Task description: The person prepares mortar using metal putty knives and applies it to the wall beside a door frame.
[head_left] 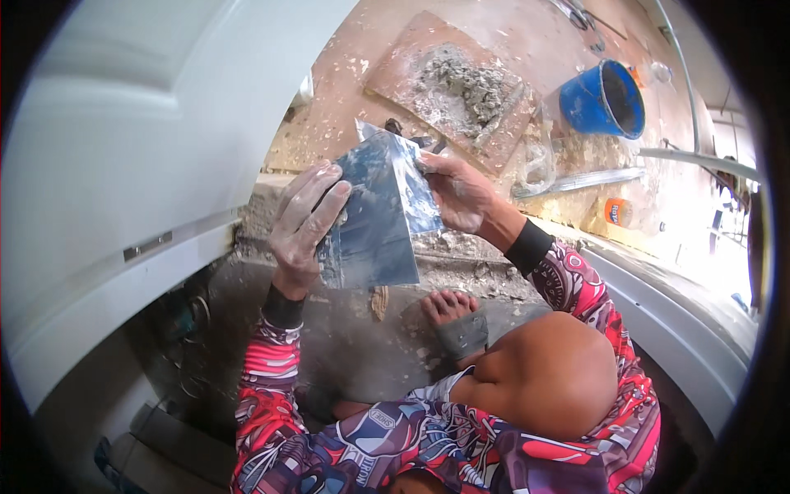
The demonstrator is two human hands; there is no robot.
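Observation:
A dark, glossy blue-grey tile (pixel 370 222) is held up in front of me, smeared with pale dust. Along its left edge, the dusty fingers of my left hand (pixel 304 218) are closed on it. My right hand (pixel 462 196) grips the upper right side, thumb near the top edge. A paler, white-streaked face (pixel 421 191) meets the dark one at an angle there; I cannot tell whether it is a second tile. Dust hazes the air just below.
Past the tile, a board (pixel 415 41) carries a heap of grey mortar (pixel 473 90). A blue bucket (pixel 586 103) lies tipped to its right, near a metal bar (pixel 580 181) and an orange-labelled container (pixel 619 212). A white door (pixel 164 115) stands at left; my bare foot (pixel 448 306) is below.

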